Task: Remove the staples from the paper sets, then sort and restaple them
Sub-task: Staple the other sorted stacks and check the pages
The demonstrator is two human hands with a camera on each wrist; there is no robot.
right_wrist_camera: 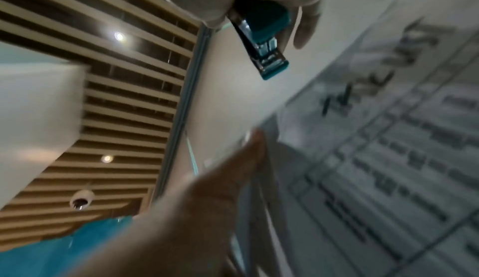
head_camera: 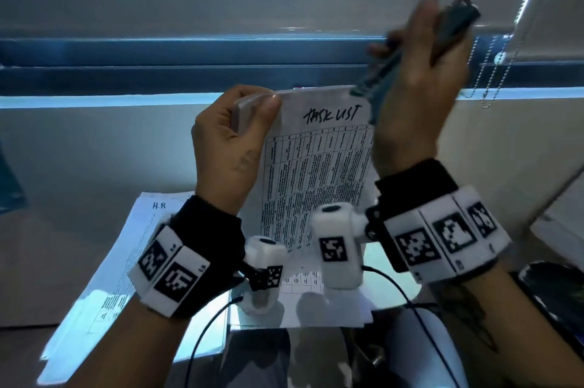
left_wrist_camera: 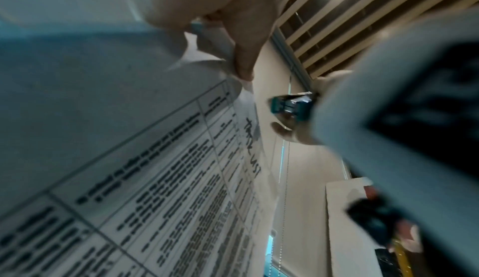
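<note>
A paper set headed "TASK LIST" (head_camera: pixel 319 166) is held upright in front of me. My left hand (head_camera: pixel 230 138) pinches its top left corner, with the corner folded over under the thumb (left_wrist_camera: pixel 243 64). The printed table on the sheet (left_wrist_camera: pixel 168 189) fills the left wrist view, and the same sheet (right_wrist_camera: pixel 388 138) shows in the right wrist view. My right hand (head_camera: pixel 420 84) grips a teal stapler (head_camera: pixel 410 52) above the sheet's top right corner, nose pointing down at the paper. The stapler's metal mouth (right_wrist_camera: pixel 269 56) shows close to the paper's edge; the stapler (left_wrist_camera: pixel 290 107) appears small beyond the paper.
More printed sheets, one marked "H.R" (head_camera: pixel 126 261), lie on the desk below my wrists. A window sill and frame (head_camera: pixel 189 65) run behind. A bead chain of a blind (head_camera: pixel 493 71) hangs at the right. A dark object (head_camera: pixel 550 286) sits at the right edge.
</note>
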